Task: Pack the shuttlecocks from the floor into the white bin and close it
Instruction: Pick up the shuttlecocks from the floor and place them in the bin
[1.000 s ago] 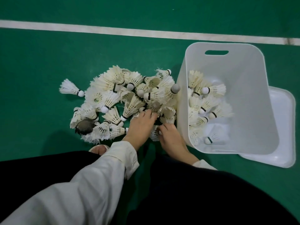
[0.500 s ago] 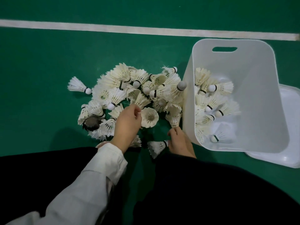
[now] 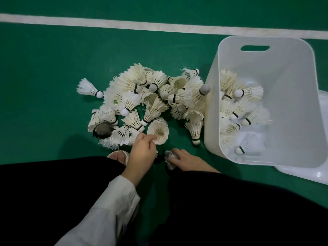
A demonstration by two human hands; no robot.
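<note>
1. Green sports floor, smooth w/ a fine grain, crossed at the top by a white painted line.
2. Pile of shuttlecocks lies loose on the floor just left of the white bin. Feather skirts are cream, ribbed, some frayed; cork tips are round w/ black bands.
3. One dark shuttlecock, grey and ragged, sits at the pile's near-left edge. A single shuttlecock lies apart at far left.
4. Bin is smooth plastic w/ rounded corners and a slot handle, tilted so its mouth faces the camera. About a dozen packed shuttlecocks rest along its left inner wall.
5. Lid, glossy white, lies on the floor at the bin's right; partly hidden by the bin and cut off by the frame edge.
6. Left hand pinches the feather rim of an upturned shuttlecock, its open cone facing the camera at the pile's near edge.
7. Right hand, low near the floor, fingers curled round a blurred shuttlecock; detail hard to make out.
8. White sleeve and dark trousers fill the foreground. A pale shoe tip peeks out by the left hand.
9. Green round label on one cork; print too small to read.
</note>
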